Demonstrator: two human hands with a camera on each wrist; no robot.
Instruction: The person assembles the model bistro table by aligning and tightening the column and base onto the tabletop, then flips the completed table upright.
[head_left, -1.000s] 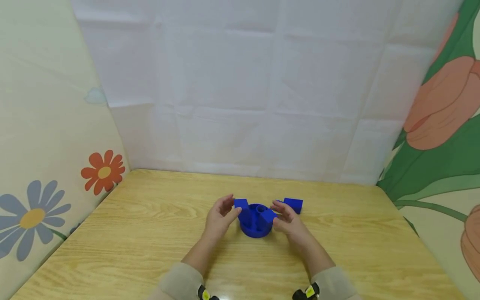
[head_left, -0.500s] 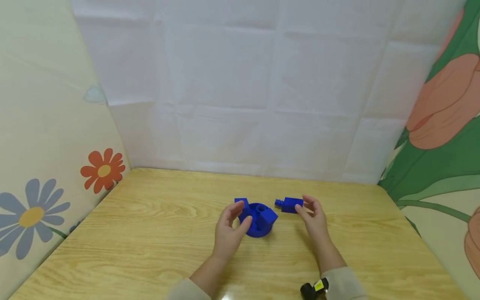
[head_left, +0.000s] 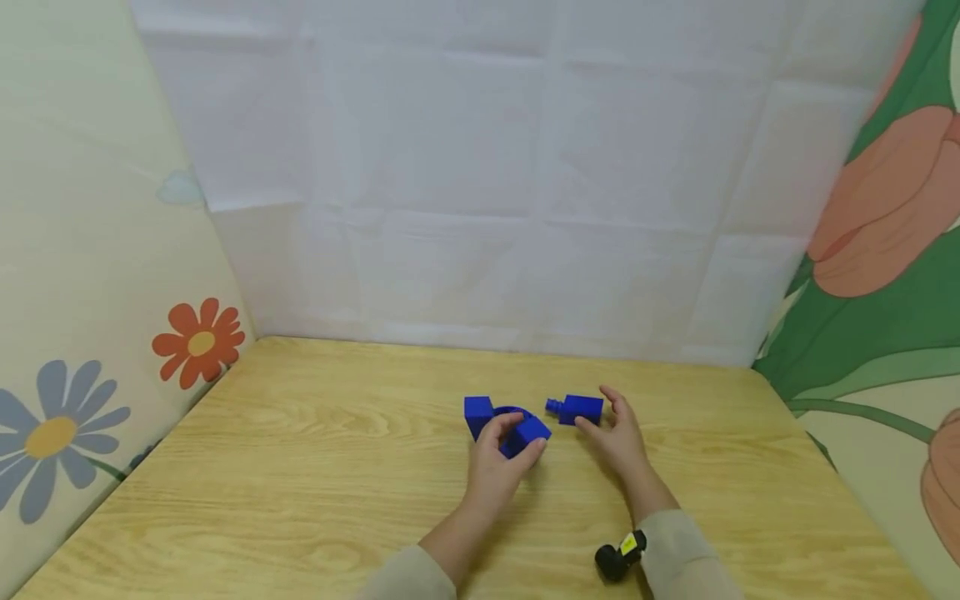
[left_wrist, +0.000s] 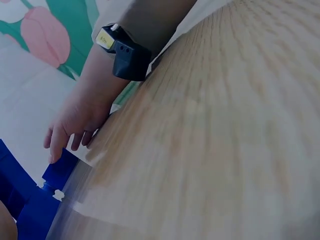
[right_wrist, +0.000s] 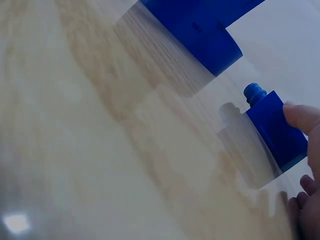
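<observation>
In the head view a round blue base [head_left: 512, 410] stands on the table with two blue blocks rising from it. My left hand [head_left: 491, 479] is at the nearer block [head_left: 531, 432], its thumb and a finger pinching opposite sides. The other block [head_left: 477, 411] stands at the base's left edge. To the right lies a loose blue block [head_left: 582, 409] with a ribbed round plug [head_left: 553, 406] pointing left. My right hand [head_left: 618, 437] is beside it; in the right wrist view the thumb [right_wrist: 299, 116] touches the block while visible fingers stay apart from it.
The wood-grain table [head_left: 337, 483] runs back to a white cloth [head_left: 450, 208]. Flower-printed cloths hang at the left [head_left: 90, 250] and right [head_left: 877, 292]. A black wrist camera [head_left: 618, 558] sits at the right sleeve.
My left hand has moved right, from the left block to the nearer block. My right hand has left the nearer block and come to the loose block, which still lies in place.
</observation>
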